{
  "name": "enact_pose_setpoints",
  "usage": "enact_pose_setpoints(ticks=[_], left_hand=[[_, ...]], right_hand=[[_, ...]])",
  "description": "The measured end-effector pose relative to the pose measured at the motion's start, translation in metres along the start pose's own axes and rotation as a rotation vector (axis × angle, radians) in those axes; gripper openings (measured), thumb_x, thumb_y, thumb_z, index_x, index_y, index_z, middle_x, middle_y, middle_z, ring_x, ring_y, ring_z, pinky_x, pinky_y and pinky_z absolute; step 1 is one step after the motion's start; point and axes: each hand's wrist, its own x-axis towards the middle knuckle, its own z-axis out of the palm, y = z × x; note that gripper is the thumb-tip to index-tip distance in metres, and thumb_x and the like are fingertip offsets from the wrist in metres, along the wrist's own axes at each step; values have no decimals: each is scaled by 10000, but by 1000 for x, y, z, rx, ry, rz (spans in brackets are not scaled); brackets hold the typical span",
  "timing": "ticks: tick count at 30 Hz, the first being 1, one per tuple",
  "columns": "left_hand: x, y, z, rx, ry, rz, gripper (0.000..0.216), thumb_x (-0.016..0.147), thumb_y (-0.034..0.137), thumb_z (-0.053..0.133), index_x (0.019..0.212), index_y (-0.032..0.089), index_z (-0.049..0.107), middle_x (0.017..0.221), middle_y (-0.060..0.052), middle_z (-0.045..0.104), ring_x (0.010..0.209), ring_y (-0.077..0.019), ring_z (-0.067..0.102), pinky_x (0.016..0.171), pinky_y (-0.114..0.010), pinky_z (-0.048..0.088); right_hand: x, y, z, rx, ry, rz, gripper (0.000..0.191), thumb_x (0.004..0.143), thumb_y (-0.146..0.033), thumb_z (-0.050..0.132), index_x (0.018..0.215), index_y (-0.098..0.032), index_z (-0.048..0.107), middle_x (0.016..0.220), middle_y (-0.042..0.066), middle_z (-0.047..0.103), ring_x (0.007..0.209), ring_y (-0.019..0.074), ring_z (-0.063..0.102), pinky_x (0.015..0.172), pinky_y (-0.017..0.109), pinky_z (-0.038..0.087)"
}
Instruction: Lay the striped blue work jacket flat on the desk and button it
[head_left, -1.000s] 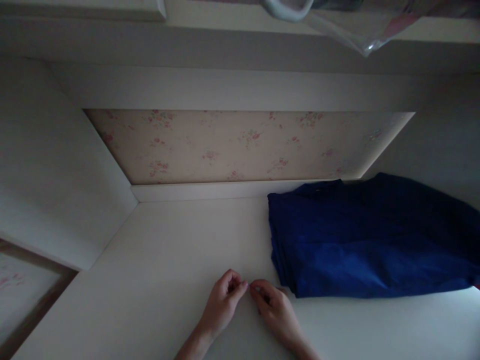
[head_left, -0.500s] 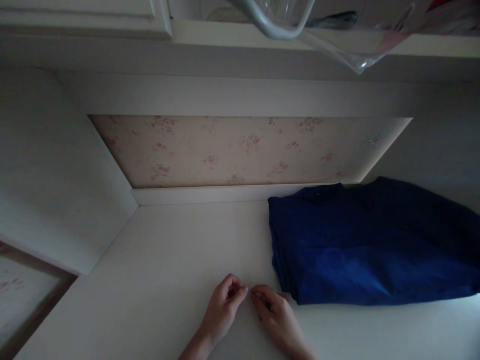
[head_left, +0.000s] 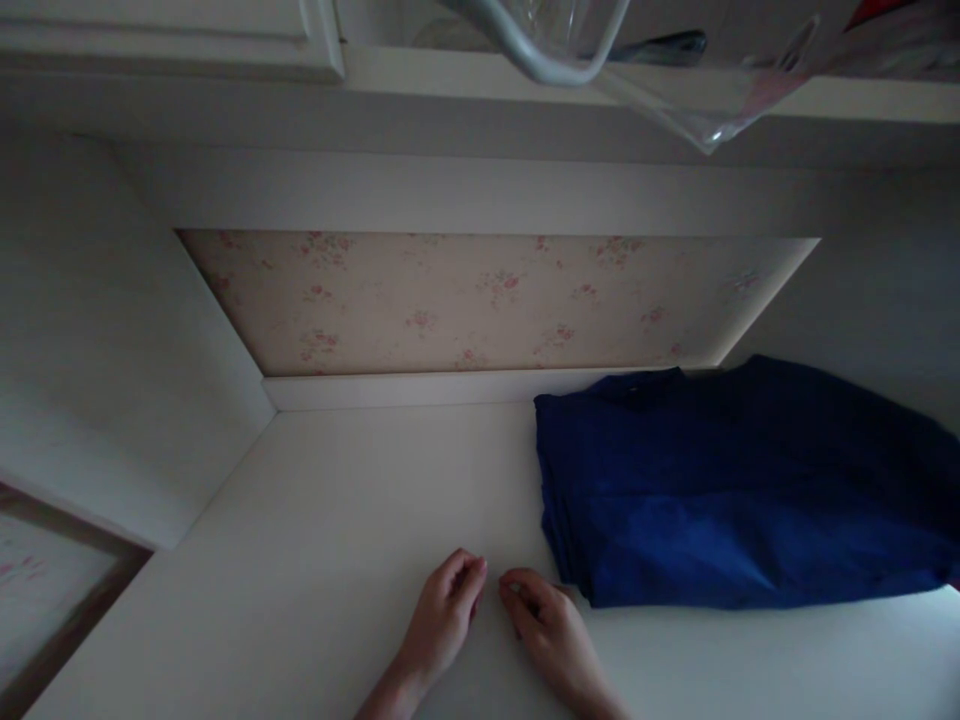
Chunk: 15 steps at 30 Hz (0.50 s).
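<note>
Low in the middle of the view, my left hand is closed, its thumb pressed along the curled index finger. Facing it, with a narrow gap between them, my right hand is closed in a pinch of thumb and index finger. Whatever either hand may hold is too small or hidden to make out. Both are over a white surface. Just beyond my right hand lies a folded dark blue cloth, its stacked layers showing along the left edge.
Behind the surface is a wall panel of floral wallpaper. White side panels rise on both sides. Overhead, a clear plastic container and a pale curved handle jut out from the shelf edge beside a cabinet door.
My left thumb has drawn back from the right fingertips and closed against the index finger, widening the gap between the hands. My right hand keeps nearly the same pinch. The view shifts slightly.
</note>
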Motion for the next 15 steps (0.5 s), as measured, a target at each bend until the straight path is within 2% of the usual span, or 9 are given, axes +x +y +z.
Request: enact_pose_setpoints(ticks=[15], left_hand=[[0, -1, -1, 35, -18, 7, 419, 891, 596, 491, 723, 213, 488, 587, 75, 395, 568, -114, 375, 567, -256, 307]], right_hand=[[0, 3, 1, 14, -5, -2, 382, 916, -512, 471, 935, -185, 667, 610, -14, 526, 566, 152, 478, 547, 259, 362]])
